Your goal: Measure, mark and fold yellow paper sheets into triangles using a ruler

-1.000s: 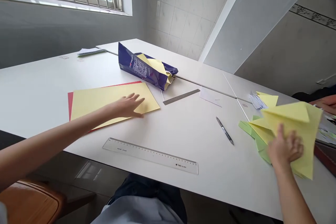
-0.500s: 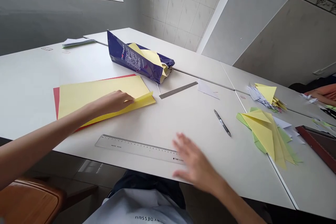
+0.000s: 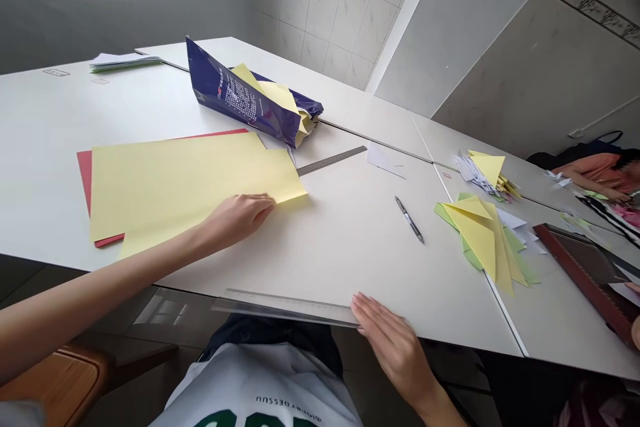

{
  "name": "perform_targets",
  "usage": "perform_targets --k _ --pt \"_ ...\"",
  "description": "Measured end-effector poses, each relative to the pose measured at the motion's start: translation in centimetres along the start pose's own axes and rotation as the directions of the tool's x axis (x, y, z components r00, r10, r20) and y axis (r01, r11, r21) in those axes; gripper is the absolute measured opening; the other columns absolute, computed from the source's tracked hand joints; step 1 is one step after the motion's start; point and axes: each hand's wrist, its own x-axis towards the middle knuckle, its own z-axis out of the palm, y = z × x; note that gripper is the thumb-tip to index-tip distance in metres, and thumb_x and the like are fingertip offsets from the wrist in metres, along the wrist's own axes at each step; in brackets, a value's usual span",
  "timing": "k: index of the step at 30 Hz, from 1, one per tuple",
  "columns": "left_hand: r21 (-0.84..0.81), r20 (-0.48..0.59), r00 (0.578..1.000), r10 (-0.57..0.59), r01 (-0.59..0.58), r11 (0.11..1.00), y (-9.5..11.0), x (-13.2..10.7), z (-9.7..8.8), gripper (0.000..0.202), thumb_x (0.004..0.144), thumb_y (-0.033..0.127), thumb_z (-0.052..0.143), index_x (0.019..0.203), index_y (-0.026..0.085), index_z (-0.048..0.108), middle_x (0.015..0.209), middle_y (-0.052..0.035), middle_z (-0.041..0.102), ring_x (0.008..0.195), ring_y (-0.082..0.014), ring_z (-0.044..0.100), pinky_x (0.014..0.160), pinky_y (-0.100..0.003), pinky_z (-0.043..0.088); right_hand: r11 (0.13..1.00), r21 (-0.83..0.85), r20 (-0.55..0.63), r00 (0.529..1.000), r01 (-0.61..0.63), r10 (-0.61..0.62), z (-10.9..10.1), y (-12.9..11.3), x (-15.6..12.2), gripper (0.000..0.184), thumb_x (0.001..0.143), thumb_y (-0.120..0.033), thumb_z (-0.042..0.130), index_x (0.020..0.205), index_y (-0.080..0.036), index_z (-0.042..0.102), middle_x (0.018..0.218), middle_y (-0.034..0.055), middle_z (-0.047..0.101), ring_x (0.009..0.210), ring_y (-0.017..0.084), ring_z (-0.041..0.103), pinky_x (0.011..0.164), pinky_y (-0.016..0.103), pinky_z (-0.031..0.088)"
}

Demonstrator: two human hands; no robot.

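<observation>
At the surface's (image 3: 350, 247) far left corner lies a small stack of paper (image 3: 125, 62). Nearer the front edge, a red sheet (image 3: 85, 180) shows only along its left and lower margins beneath a large yellow sheet (image 3: 175, 187). The left grip (image 3: 237, 219) rests open and palm-down on that yellow sheet's lower right part, holding nothing. Behind the sheet lies a navy plastic bag (image 3: 240, 97) with yellow paper (image 3: 270, 97) poking out, and a steel ruler (image 3: 333, 160) sits just to its right. A clear ruler (image 3: 285, 307) lies along the front edge, with the open right grip (image 3: 393, 347) flat against its right end, not closed around it. Further right are a pen (image 3: 409, 219) and folded yellow and green paper (image 3: 480, 233).

The clear ruler looks most at risk: a push at its end could tip it over the front edge. With only light pressure on it, the yellow sheet could also slide off the red one.

Compared with the earlier frame, the clear ruler has moved from the surface's middle to its front edge, and the yellow sheet's raised fold now lies flat.
</observation>
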Motion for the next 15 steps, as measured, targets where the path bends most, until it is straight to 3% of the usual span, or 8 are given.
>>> perform_targets --k 3,6,8,11,13,15 --pt "0.012 0.007 0.996 0.094 -0.094 0.995 2.5 -0.4 1.1 0.044 0.099 0.028 0.029 0.097 0.019 0.071 0.103 -0.0061 0.073 0.102 -0.0196 0.066 0.098 -0.036 0.049 0.996 0.013 -0.152 0.984 -0.09 0.091 -2.3 1.1 -0.6 0.059 0.091 0.003 0.052 0.145 -0.02 0.046 0.109 0.0061 0.074 0.102 0.015 0.071 0.085 0.025 0.061" --pt "0.026 0.006 0.987 0.16 -0.16 0.987 6.4 -2.2 2.8 0.039 0.097 0.02 0.032 0.116 0.016 0.066 0.123 -0.0086 0.067 0.124 -0.0254 0.057 0.103 -0.043 0.046 0.965 0.033 -0.233 0.937 -0.261 0.261 -3.9 2.1 0.4 0.057 0.093 -0.001 0.051 0.145 -0.023 0.047 0.106 0.005 0.072 0.091 0.012 0.071 0.079 0.021 0.059" --pt "0.021 0.014 0.978 0.209 -0.209 0.978 9.5 -3.4 4.4 0.037 0.095 0.015 0.037 0.123 0.018 0.062 0.13 -0.0085 0.064 0.13 -0.0262 0.052 0.106 -0.044 0.043 0.946 0.028 -0.213 0.923 -0.322 0.321 -3.9 2.4 1.9 0.054 0.095 -0.006 0.051 0.144 -0.026 0.048 0.106 0.0053 0.07 0.091 0.012 0.069 0.076 0.022 0.058" --pt "0.008 0.014 0.971 0.239 -0.239 0.971 14.2 -3.8 7.2 0.036 0.095 0.018 0.043 0.127 0.019 0.058 0.135 -0.0097 0.06 0.135 -0.0275 0.047 0.11 -0.046 0.04 0.949 0.0 -0.136 0.94 -0.315 0.312 -2.8 2.4 4.2 0.048 0.096 -0.015 0.053 0.141 -0.03 0.052 0.099 0.0063 0.064 0.087 0.015 0.064 0.071 0.026 0.056" --pt "0.011 -0.004 0.979 0.202 -0.202 0.979 17.0 -3.1 8.8 0.04 0.096 0.023 0.042 0.132 0.009 0.053 0.14 -0.0186 0.053 0.139 -0.0344 0.041 0.111 -0.054 0.036 0.95 0.005 -0.089 0.946 -0.313 0.312 -1.7 2.3 5.3 0.044 0.097 -0.019 0.052 0.14 -0.029 0.053 0.096 0.0066 0.061 0.084 0.015 0.062 0.07 0.027 0.055" --pt "0.0 -0.012 0.976 0.217 -0.217 0.976 19.1 -2.4 9.6 0.046 0.095 0.025 0.043 0.135 0.003 0.049 0.144 -0.0242 0.047 0.142 -0.0372 0.036 0.113 -0.054 0.034 0.942 0.02 -0.05 0.941 -0.334 0.335 -0.9 2.4 5.8 0.041 0.098 -0.023 0.05 0.138 -0.029 0.056 0.095 0.0066 0.06 0.086 0.016 0.061 0.073 0.028 0.056"
